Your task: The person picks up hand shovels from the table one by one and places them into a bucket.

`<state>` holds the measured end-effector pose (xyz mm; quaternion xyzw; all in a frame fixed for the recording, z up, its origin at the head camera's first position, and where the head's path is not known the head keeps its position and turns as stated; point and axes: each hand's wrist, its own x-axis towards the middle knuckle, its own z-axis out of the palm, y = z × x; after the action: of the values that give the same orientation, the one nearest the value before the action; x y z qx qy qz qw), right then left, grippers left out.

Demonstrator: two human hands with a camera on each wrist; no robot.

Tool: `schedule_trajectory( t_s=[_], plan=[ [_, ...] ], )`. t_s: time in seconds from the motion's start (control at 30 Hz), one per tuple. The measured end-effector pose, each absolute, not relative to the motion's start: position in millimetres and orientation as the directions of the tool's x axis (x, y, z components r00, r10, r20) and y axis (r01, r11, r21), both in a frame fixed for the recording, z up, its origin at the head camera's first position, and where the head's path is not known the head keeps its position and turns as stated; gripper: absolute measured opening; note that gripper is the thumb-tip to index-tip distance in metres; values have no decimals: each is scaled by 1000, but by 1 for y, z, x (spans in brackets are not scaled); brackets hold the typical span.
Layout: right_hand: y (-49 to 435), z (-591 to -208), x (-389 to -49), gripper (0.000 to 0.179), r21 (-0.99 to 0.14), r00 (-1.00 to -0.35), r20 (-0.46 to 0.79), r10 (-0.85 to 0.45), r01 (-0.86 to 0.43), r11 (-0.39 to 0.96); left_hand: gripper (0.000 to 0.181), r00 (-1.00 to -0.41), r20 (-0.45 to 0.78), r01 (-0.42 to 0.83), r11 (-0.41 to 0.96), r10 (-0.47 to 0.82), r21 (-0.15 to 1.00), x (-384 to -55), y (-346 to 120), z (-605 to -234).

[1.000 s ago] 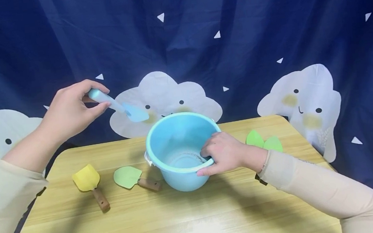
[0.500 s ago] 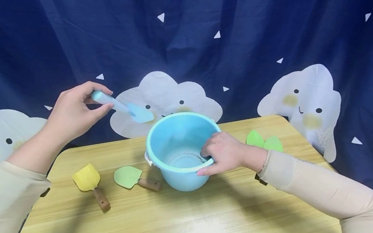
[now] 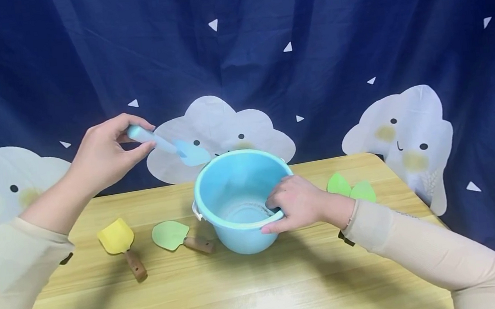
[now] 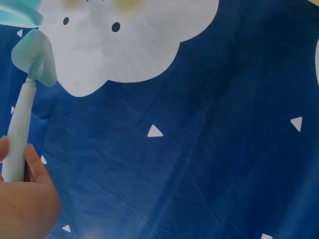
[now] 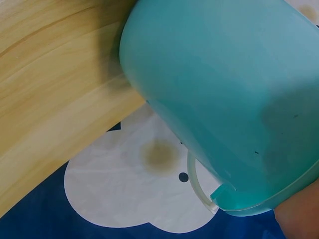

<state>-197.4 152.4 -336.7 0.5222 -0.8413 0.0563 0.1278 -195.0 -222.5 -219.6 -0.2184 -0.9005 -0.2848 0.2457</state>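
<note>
A small light-blue toy shovel [image 3: 162,144] is pinched by its handle between the thumb and fingers of my left hand [image 3: 104,150], raised above the table. Its blade points right and down, its tip overlapping the far left rim of the bucket in the head view. The light-blue bucket [image 3: 248,239] stands upright on the table. My right hand [image 3: 300,202] grips the bucket's near right rim, thumb outside and fingers inside. In the left wrist view the shovel [image 4: 21,119] shows its handle in my grasp. The bucket wall [image 5: 214,89] fills much of the right wrist view.
Left of the bucket lie a yellow shovel [image 3: 116,236] and a green shovel [image 3: 171,235], both with wooden handles. Two green leaf-shaped pieces [image 3: 351,190] lie behind my right forearm. A white bucket handle [image 3: 196,211] hangs at the left rim. A dark blue curtain [image 3: 235,35] hangs behind the table.
My left hand has moved a little right and down with the blue shovel, bringing its blade to the bucket's rim in the head view. The right hand and bucket stay put.
</note>
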Motion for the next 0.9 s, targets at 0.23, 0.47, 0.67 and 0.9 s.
schedule_trajectory(
  t_s=[0.23, 0.47, 0.67, 0.9],
  plan=[
    [151, -337, -198, 66, 43, -413, 290, -863, -896, 443, 29, -777, 573, 554, 714, 259, 428, -195, -220, -224],
    [151, -337, -198, 66, 43, -415, 283, -865, -895, 444, 30, -765, 583, 580, 685, 273, 441, -194, -215, -231],
    [152, -337, -197, 66, 38, -419, 282, -863, -894, 446, 28, -763, 579, 593, 668, 287, 450, -194, -211, -234],
    [152, -335, -196, 66, 47, -424, 271, -864, -891, 452, 27, -757, 577, 612, 640, 306, 464, -191, -206, -240]
  ],
)
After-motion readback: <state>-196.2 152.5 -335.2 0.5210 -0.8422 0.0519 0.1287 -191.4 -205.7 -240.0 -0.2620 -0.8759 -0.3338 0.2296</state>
